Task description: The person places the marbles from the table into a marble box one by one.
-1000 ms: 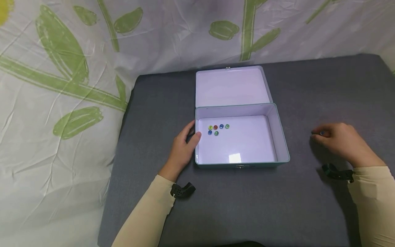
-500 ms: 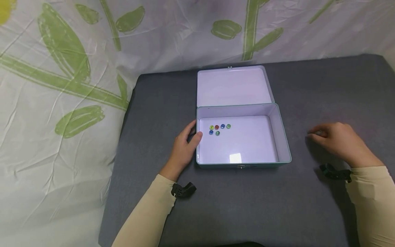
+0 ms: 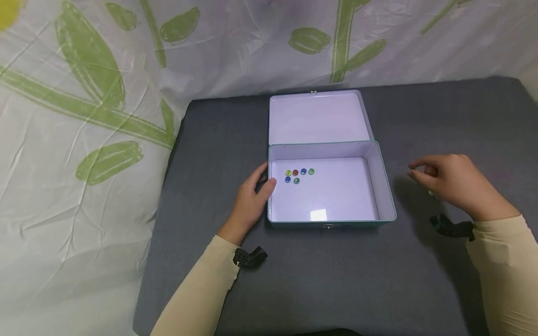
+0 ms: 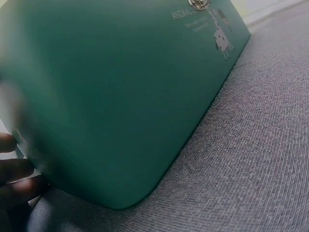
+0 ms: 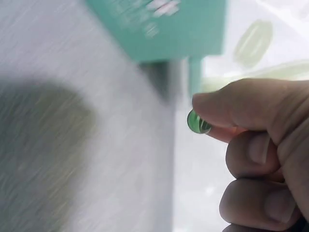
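Note:
A green tin box (image 3: 332,224) with a white inside stands with its lid (image 3: 319,119) laid back. Several glass marbles (image 3: 295,172), yellow, red, blue and green, lie on its floor near the far left corner. My left hand (image 3: 249,200) grips the box's left wall, thumb over the rim and fingers outside. In the left wrist view those fingers (image 4: 19,176) touch the green side. Right of the box, my right hand (image 3: 456,184) is raised above the table, pinching a green marble (image 5: 198,122) between thumb and finger.
A small greenish marble (image 3: 431,192) shows on the grey tabletop (image 3: 336,280) below my right hand, partly hidden by it. A white sheet with painted green leaves (image 3: 308,40) hangs behind the table and along its left.
My right hand has lifted off the table and moved left toward the box. A greenish marble now shows beneath it. My left hand keeps its hold on the box.

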{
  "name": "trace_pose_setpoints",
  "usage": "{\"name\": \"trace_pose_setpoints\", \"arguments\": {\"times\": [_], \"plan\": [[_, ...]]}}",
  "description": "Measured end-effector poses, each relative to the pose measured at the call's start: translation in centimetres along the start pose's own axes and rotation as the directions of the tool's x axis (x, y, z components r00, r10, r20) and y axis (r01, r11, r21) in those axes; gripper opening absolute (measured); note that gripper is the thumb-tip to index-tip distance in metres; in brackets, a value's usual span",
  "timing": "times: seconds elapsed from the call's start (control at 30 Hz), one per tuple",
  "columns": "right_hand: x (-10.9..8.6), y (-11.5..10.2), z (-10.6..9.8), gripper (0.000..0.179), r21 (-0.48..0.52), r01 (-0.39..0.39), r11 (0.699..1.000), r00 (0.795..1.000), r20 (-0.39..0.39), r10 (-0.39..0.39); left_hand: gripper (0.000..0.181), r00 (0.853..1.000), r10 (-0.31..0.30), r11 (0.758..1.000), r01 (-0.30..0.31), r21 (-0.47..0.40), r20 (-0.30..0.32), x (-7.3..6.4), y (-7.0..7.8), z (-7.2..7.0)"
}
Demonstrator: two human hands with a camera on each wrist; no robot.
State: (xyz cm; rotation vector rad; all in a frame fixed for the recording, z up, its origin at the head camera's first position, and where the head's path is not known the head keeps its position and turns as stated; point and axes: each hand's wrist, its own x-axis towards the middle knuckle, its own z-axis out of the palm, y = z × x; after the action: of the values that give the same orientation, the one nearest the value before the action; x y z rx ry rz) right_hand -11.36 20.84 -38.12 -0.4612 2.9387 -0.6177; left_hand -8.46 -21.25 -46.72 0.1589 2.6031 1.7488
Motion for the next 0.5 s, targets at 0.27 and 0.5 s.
{"name": "trace_pose_setpoints", "arguments": {"times": [0.27,0.5], "plan": [[0.8,-3.4,-1.8,0.021,0.033,0.061,0.998,0.998,-0.021,-0.06,0.06,1.0,0.003,1.0,-0.003,0.007,-0.011,0.1,0.2,-0.1],[1.5,-5.6,-2.5,0.021,0.099,0.06,0.993,0.998,-0.033,-0.057,0.06,1.0,-0.004,1.0,0.004,0.007,-0.006,0.1,0.3,-0.1]]}}
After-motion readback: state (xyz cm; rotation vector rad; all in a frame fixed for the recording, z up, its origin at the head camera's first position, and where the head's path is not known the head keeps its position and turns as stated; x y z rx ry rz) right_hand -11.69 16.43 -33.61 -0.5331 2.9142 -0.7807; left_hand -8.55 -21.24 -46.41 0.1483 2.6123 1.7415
